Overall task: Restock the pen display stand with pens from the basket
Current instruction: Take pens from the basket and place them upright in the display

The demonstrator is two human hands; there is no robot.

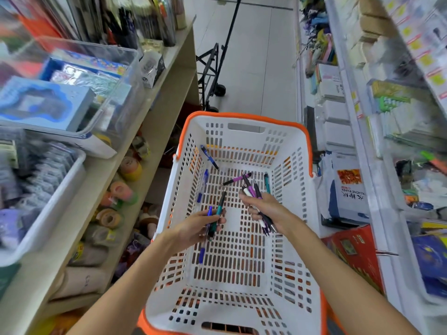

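A white slotted basket (pixel 244 122) with an orange rim stands on the floor below me. Both my hands are inside it. My left hand (pixel 196 227) grips a teal pen (pixel 219 210) and a blue pen (pixel 209 211). My right hand (pixel 264 207) holds a bundle of purple, white and black pens (pixel 251 189). Loose on the basket floor lie blue pens (pixel 202 186), a purple pen (pixel 235 179), a teal pen (pixel 266 182) and another blue pen (pixel 209 156) leaning on the far-left wall. No pen display stand is recognisable in the blurred shelves.
On the left is a beige shelf unit (pixel 169 76) with clear bins (pixel 72 88) of stationery and tape rolls (pixel 130 168) below. White shelves (pixel 362 141) with paper goods line the right. A black folding trolley (pixel 212 71) stands in the tiled aisle ahead.
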